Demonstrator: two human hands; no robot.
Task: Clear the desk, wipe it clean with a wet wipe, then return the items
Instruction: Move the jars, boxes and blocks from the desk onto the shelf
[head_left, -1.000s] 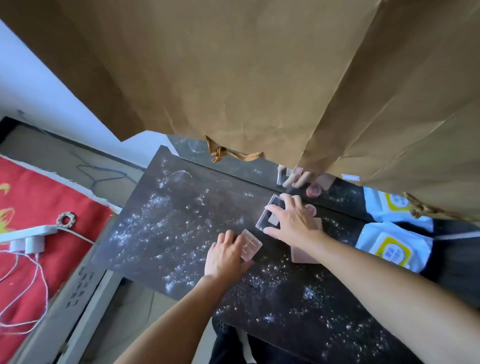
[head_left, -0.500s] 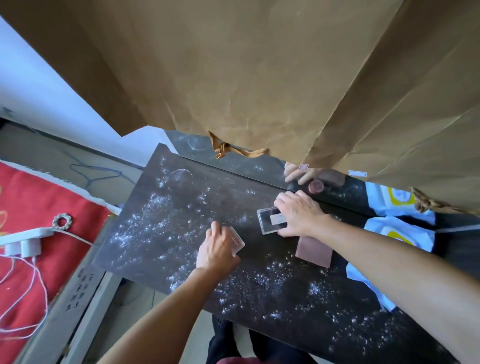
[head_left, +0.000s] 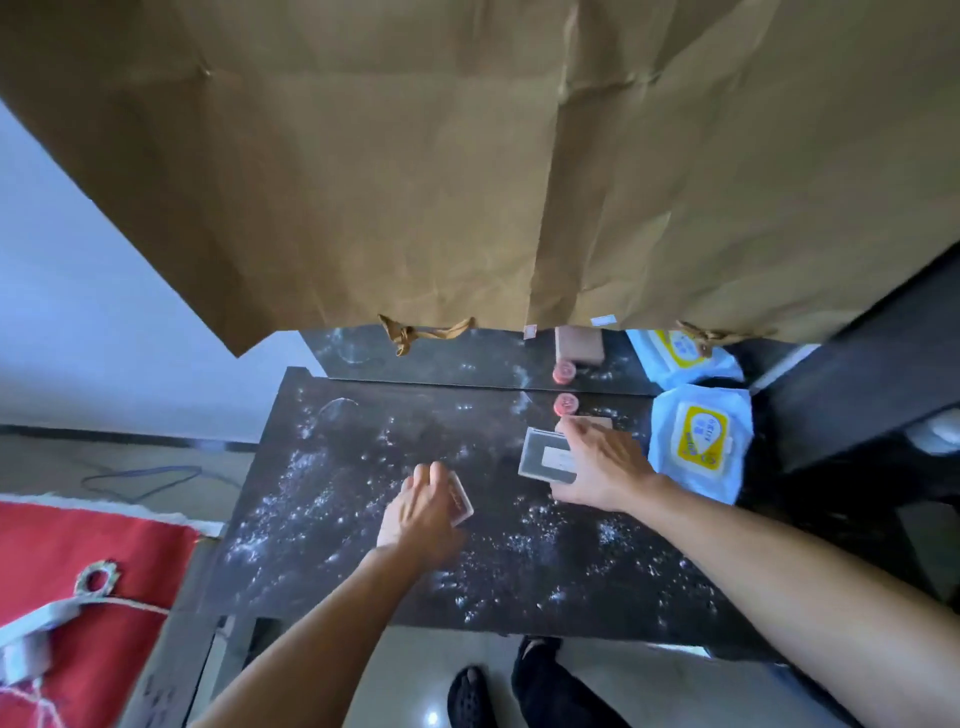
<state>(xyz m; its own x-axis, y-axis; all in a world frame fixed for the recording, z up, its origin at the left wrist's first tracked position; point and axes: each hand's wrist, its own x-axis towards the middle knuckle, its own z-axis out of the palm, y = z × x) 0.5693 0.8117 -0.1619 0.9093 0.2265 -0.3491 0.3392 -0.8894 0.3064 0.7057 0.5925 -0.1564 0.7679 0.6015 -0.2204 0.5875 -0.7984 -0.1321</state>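
Observation:
The dark, speckled desk (head_left: 363, 519) fills the middle of the view. My left hand (head_left: 421, 512) grips a small clear plastic case (head_left: 461, 500) with a reddish inside, tilted just above the desk. My right hand (head_left: 602, 467) holds a flat clear rectangular box (head_left: 545, 453) with a white label, at the desk's back right. A blue wet wipe pack (head_left: 701, 441) with a yellow label lies just right of that hand. A small pink round cap (head_left: 565, 404) sits by the mirror. A tan block peeks out behind my right fingers.
A large brown paper bag (head_left: 467, 156) hangs in front, hiding the upper view. A mirror strip (head_left: 441, 358) behind the desk reflects the items. A red mat (head_left: 62, 561) with a white charger and cable lies at left. My feet (head_left: 519, 686) stand below the desk edge.
My right hand has slid the clear box to the right, toward the wipe pack. My left hand has lifted and tilted the small case. The view has tipped downward.

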